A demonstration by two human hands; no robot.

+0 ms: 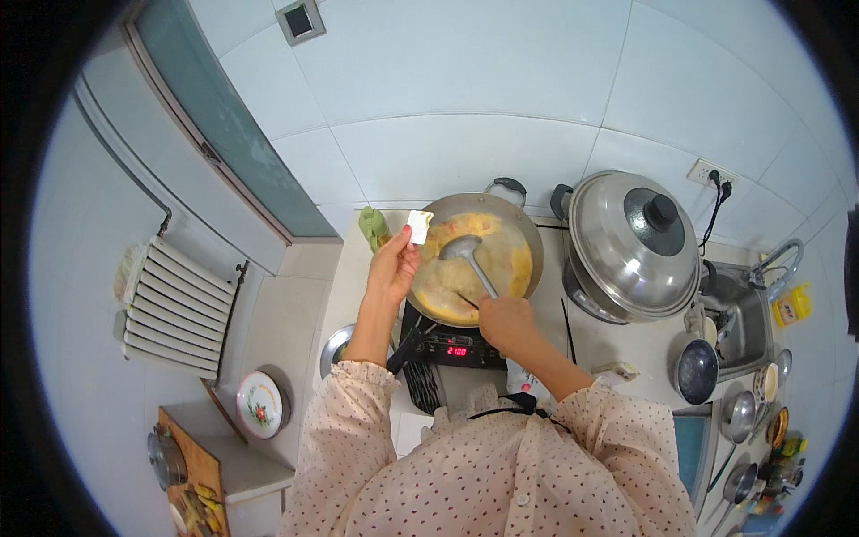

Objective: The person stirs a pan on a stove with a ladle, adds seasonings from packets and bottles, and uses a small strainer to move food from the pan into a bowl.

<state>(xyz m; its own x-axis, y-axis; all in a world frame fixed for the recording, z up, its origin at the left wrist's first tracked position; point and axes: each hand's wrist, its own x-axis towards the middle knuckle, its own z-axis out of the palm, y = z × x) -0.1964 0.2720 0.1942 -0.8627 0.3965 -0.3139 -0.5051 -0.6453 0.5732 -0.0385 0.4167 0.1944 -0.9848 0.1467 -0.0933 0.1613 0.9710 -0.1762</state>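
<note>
Between the thumb and fingers of my left hand (391,267) is a small white packet (419,227) with an uneven yellowish edge, held over the left rim of a wok (532,231). Yellowish, cloudy soup (439,282) fills the wok, with orange-red bits near the far side. My right hand (508,327) grips a metal ladle (475,262) at the near rim; its bowl is over the soup. A thin dark stick (467,300) also runs from that hand towards the soup. Beneath the wok, an induction cooker (456,349) shows a lit red display.
A large lidded steamer pot (631,241) stands to the right, before the sink (741,335). A dark bowl (696,371) sits near the counter edge. A green bottle (373,227) is behind my left hand, and a metal bowl (333,352) lies partly under my left arm.
</note>
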